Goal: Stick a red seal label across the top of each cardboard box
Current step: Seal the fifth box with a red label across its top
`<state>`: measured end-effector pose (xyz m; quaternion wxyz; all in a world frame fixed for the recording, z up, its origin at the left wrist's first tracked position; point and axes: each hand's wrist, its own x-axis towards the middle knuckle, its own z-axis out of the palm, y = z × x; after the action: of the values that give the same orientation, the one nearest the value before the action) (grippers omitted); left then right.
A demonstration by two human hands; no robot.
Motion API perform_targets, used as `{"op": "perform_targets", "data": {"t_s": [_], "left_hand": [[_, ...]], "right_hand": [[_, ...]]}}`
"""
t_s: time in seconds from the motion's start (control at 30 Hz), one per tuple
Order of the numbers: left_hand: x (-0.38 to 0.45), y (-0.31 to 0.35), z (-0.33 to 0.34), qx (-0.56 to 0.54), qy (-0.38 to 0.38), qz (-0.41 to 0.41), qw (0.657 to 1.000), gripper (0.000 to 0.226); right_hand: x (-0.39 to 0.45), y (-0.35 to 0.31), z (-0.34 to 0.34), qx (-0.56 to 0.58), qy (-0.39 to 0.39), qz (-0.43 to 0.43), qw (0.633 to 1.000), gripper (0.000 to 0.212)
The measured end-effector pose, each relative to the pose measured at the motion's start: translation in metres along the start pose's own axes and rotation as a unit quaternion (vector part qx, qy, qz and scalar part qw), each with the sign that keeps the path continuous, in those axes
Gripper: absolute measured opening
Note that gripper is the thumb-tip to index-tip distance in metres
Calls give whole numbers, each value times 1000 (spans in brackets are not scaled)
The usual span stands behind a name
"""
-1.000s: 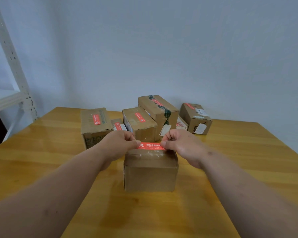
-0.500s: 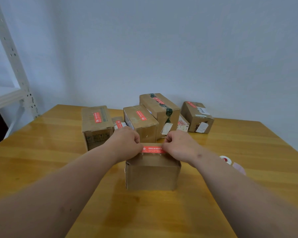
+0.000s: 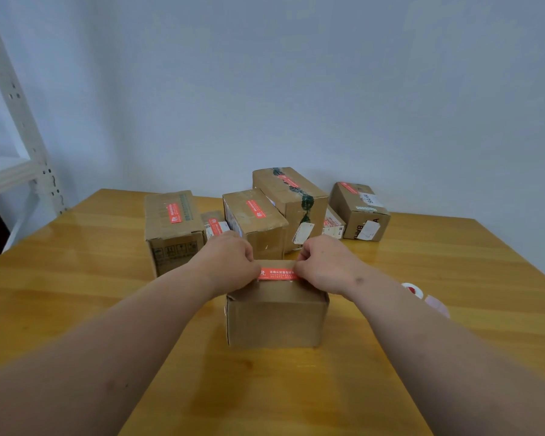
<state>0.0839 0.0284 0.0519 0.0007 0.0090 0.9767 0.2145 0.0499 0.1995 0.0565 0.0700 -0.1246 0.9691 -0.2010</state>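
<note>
Fingers of our left hand [image 3: 230, 262] and right hand [image 3: 323, 262] pinch opposite ends of the red label [image 3: 277, 274], its long axis left-right across the box [image 3: 276, 316] top between them.

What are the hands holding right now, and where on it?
Both hands hold the red seal label by its ends: the left hand at its left end, the right hand at its right end, over the top of the near box.
</note>
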Motion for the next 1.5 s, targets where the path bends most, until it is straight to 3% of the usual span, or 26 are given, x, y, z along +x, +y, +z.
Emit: {"op": "perform_targets", "data": {"t_s": [0.63, 0.77, 0.93, 1.1, 1.23, 1.37, 1.5], "left_hand": [[2, 2, 2, 53, -3, -14, 998, 26], [-1, -8, 3, -91, -14, -64, 994, 22], [-6, -10, 9, -275, -64, -110, 953, 25], [-5, -3, 15, -284, -82, -122, 948, 25], [-4, 1, 19, -292, -85, -146, 941, 42], [-3, 1, 20, -355, -95, -172, 914, 40], [-5, -7, 16, -402, -116, -172, 892, 41]], "right_hand": [[2, 2, 2, 4, 9, 19, 1000, 21], [-2, 11, 4, 145, -14, 62, 987, 23], [-3, 14, 16, 301, -54, 119, 944, 28], [-1, 5, 23, 310, -64, 132, 939, 31], [-3, 3, 25, 249, -73, 127, 957, 61], [-1, 6, 24, 284, -75, 128, 947, 49], [-4, 14, 19, 400, -118, 139, 898, 36]]}}
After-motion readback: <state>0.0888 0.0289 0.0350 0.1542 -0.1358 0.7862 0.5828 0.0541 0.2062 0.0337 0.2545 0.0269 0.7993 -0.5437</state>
